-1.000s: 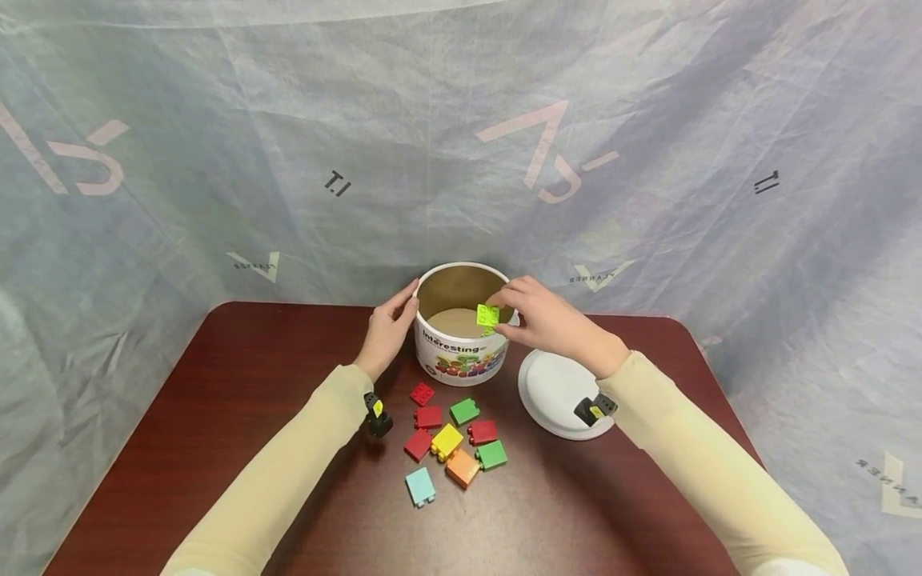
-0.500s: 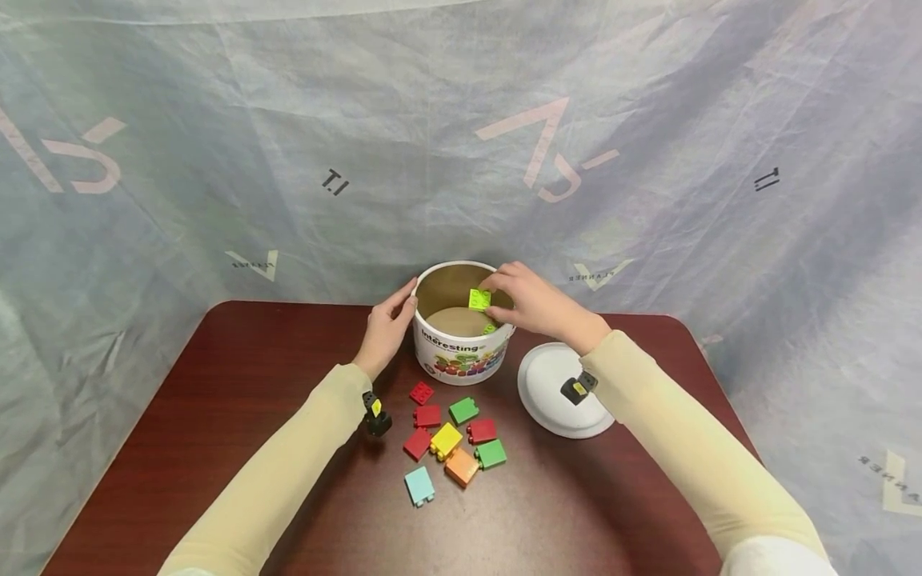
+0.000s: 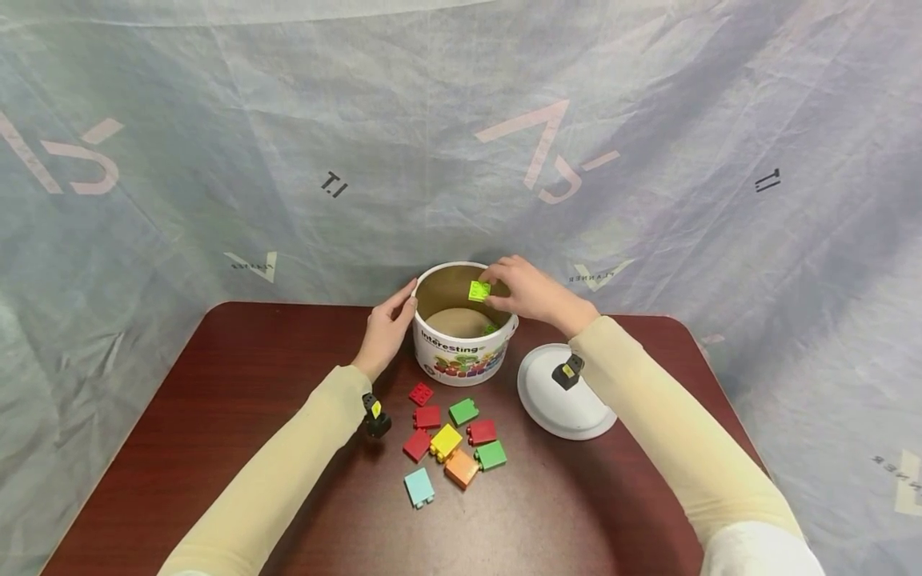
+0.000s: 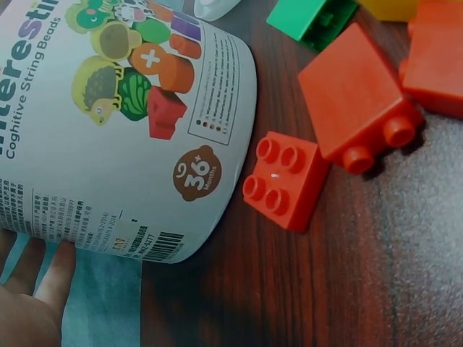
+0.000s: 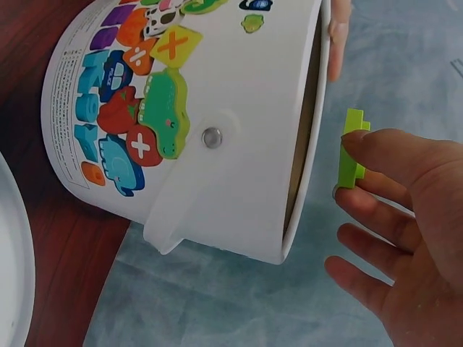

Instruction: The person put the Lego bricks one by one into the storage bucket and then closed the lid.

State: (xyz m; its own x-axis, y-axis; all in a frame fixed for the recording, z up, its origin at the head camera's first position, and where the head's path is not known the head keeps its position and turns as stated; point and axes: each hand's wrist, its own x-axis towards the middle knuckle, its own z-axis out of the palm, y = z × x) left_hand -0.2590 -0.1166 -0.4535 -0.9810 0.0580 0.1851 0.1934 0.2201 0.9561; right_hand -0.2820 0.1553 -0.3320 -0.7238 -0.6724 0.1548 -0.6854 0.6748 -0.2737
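A white bucket (image 3: pixel 461 364) with printed toy pictures stands upright at the back of the table. My left hand (image 3: pixel 385 332) rests against its left side, fingers fairly straight and reaching the rim; some of those fingers (image 4: pixel 43 275) show in the left wrist view. Over the bucket's mouth, my right hand (image 3: pixel 529 292) pinches a lime green toy brick (image 3: pixel 479 291) between thumb and fingertips. In the right wrist view that flat brick (image 5: pixel 349 155) is outside the rim's edge, apart from it. A small patch of green (image 3: pixel 491 329) shows down inside the bucket.
In front of the bucket lie several loose bricks, among them a red one (image 3: pixel 421 394), a yellow one (image 3: pixel 446 440), an orange one (image 3: pixel 462 469) and a light blue one (image 3: pixel 419 487). A white lid (image 3: pixel 555 408) lies to the right. Grey cloth (image 3: pixel 403 144) hangs behind the table.
My right hand has moved slightly up and back over the bucket with the lime green brick pinched in it. The left hand has stayed against the bucket.
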